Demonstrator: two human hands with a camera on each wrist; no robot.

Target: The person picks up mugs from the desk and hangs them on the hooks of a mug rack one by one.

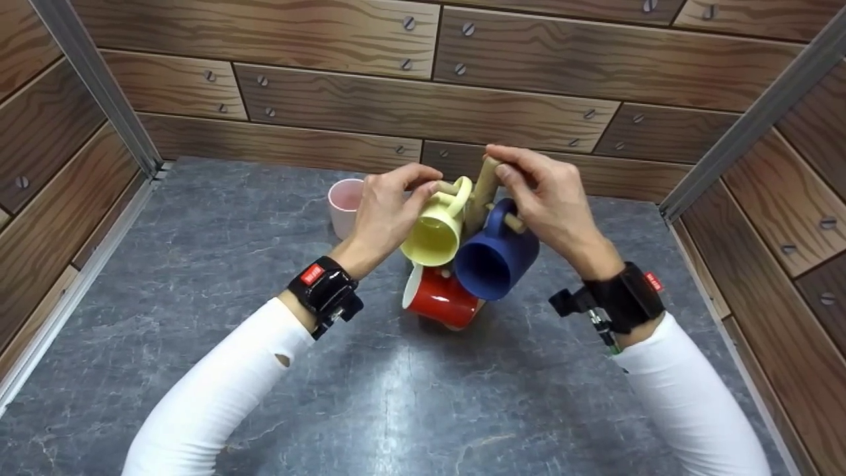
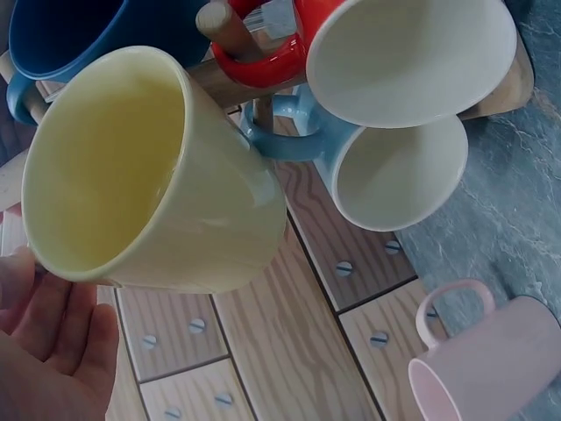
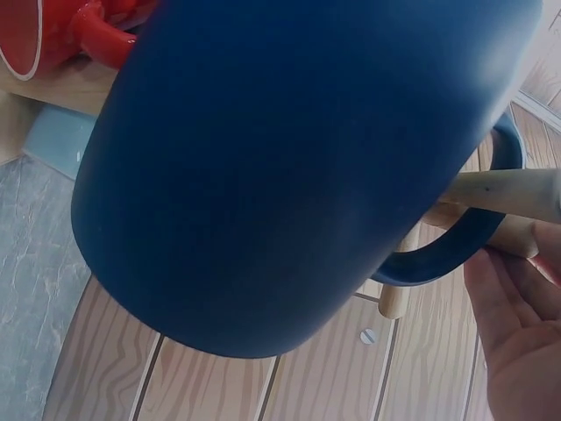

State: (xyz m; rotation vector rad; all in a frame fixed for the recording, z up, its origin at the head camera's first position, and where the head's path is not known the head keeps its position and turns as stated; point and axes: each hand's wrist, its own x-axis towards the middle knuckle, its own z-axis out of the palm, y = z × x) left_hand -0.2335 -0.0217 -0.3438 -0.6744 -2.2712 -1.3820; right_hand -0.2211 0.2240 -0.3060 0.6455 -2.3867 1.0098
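A wooden mug tree (image 1: 486, 180) carries several mugs on its pegs. My right hand (image 1: 552, 195) grips the top of its post between thumb and fingers, just above a dark blue mug (image 1: 496, 261) hung by its handle. My left hand (image 1: 390, 208) pinches the tip of the peg that passes through the handle of a yellow mug (image 1: 429, 241). In the left wrist view the yellow mug's body hides its handle. Lower down hang a red mug (image 1: 444, 297) and a light blue mug (image 2: 399, 171), which shows mainly in the left wrist view.
A pink mug (image 1: 344, 203) stands on the grey marbled table (image 1: 218, 264), behind and left of the tree, partly hidden by my left hand. Wood-patterned walls (image 1: 330, 92) enclose the table at the back and both sides.
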